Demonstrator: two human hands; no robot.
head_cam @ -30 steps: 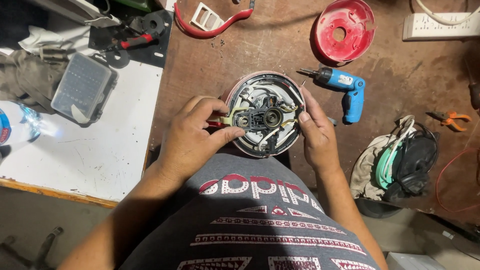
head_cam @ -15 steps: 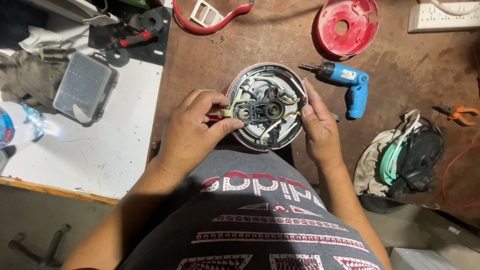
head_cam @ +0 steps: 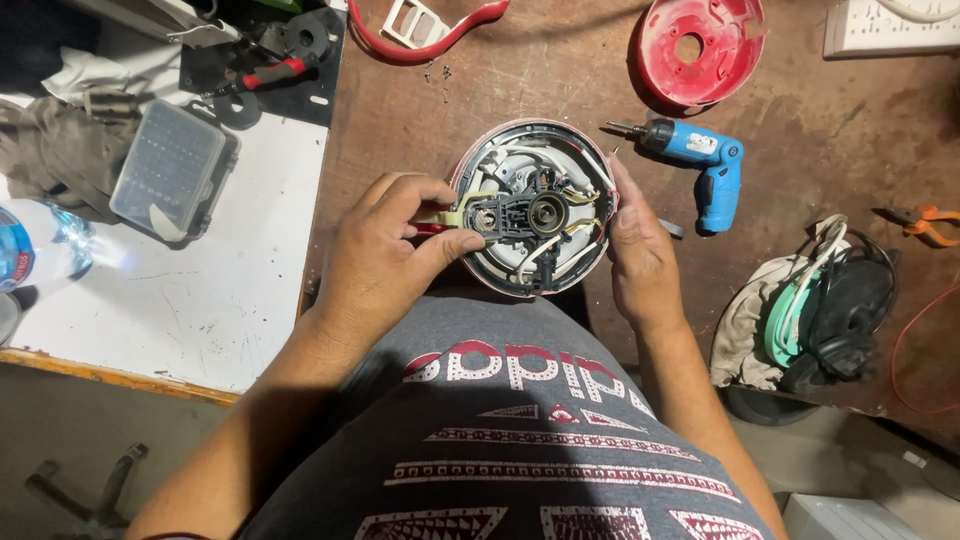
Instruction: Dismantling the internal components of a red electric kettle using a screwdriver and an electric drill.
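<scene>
A grey shirt (head_cam: 510, 450) with red and white print fills the nearest part of the view. Just beyond it, a round appliance base (head_cam: 533, 208) is stood on the worn brown table (head_cam: 820, 130), its open underside facing up: a pale ring, a black plastic connector block with a metal centre, and white and yellow wires are seen inside a red-edged shell.

The left hand (head_cam: 385, 255) is laid against the base's left side; its grip is narrow, thumb and forefinger pinched on a cream strip at the block's left end, with a red tip showing between the fingers. The right hand (head_cam: 638, 250) is pressed flat along the base's right rim, fingers straight, nothing enclosed.

Right of the base, a blue pistol-shaped electric screwdriver (head_cam: 700, 165) is laid near the right hand, and further right a coil of black and green cable (head_cam: 825, 310) is heaped on a cloth. Left of the base, a clear ribbed plastic box (head_cam: 170, 170) rests on a white board (head_cam: 200, 290).

Beyond the base, a round red plastic cover (head_cam: 700, 50) with a centre hole and a curved red handle (head_cam: 430, 35) are found, with a white power strip (head_cam: 890, 25) at the far right.
</scene>
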